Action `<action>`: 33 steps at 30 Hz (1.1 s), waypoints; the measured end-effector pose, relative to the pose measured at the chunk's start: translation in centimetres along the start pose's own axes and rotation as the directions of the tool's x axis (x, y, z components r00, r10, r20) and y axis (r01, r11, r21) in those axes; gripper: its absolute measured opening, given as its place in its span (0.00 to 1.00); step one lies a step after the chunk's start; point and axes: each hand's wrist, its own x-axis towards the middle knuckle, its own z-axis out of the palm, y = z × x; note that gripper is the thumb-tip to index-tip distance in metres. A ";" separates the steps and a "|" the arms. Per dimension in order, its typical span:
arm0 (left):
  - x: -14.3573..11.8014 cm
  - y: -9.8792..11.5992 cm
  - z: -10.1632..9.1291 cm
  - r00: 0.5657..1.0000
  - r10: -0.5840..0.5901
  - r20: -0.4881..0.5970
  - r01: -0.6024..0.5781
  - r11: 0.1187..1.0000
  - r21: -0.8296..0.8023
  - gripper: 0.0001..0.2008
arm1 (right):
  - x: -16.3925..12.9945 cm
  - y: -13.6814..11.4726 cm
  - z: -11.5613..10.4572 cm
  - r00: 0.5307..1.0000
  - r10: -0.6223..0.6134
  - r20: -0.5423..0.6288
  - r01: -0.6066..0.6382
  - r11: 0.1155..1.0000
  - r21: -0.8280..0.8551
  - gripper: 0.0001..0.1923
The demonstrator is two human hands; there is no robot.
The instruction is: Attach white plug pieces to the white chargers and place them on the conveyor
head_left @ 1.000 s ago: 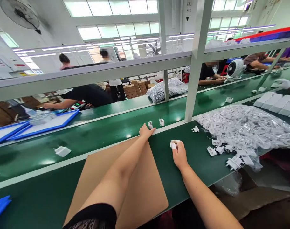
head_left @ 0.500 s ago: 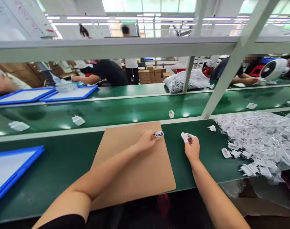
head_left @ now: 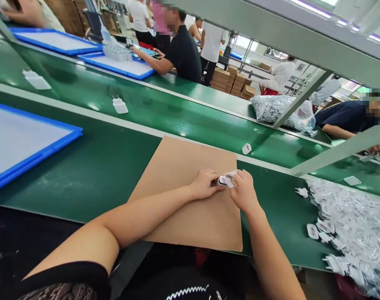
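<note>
Head view
Thing: small white plastic charger plug body (head_left: 225, 180) sits between my two hands, just above the far right part of the flat brown cardboard sheet (head_left: 177, 166).
Lie: its long axis runs roughly left to right, from one set of fingertips to the other.
Left hand (head_left: 205, 184): fingers pinch the plug's left end; forearm crosses the cardboard.
Right hand (head_left: 243, 192): fingers curl onto the right end, touching it; equally near.
Desk: green desk (head_left: 93, 166); loose white plug parts in a pile (head_left: 352, 221) well right of my fingers.
</note>
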 end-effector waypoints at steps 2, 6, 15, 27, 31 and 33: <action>0.0 -0.1 -0.1 1.000 -0.009 -0.005 0.009 1.000 -0.015 0.13 | -0.2 -0.1 -0.1 0.999 -0.053 -0.011 0.052 0.997 -0.060 0.18; -0.1 0.0 -0.4 1.000 -0.018 0.000 0.018 1.000 -0.016 0.12 | -0.2 0.0 -0.3 0.993 -0.105 -0.053 0.101 0.991 -0.083 0.18; -0.2 0.2 -0.4 0.999 -0.042 0.011 0.042 0.998 -0.052 0.10 | -0.1 -0.9 -0.2 0.996 -0.087 -0.022 0.084 0.991 -0.108 0.16; 0.0 0.4 -0.7 0.999 -0.038 0.022 0.039 0.998 -0.051 0.10 | -0.5 -0.4 -0.1 0.989 -0.040 -0.145 0.025 0.995 -0.100 0.18; -0.1 0.4 -0.7 0.998 -0.052 0.025 0.054 0.997 -0.062 0.11 | -0.3 -0.9 -0.2 0.996 -0.058 -0.073 0.048 0.991 -0.128 0.14; -0.2 0.4 -0.6 0.998 -0.055 0.019 0.056 0.997 -0.061 0.11 | -0.2 -1.1 -0.3 0.996 -0.051 -0.069 0.041 0.989 -0.142 0.14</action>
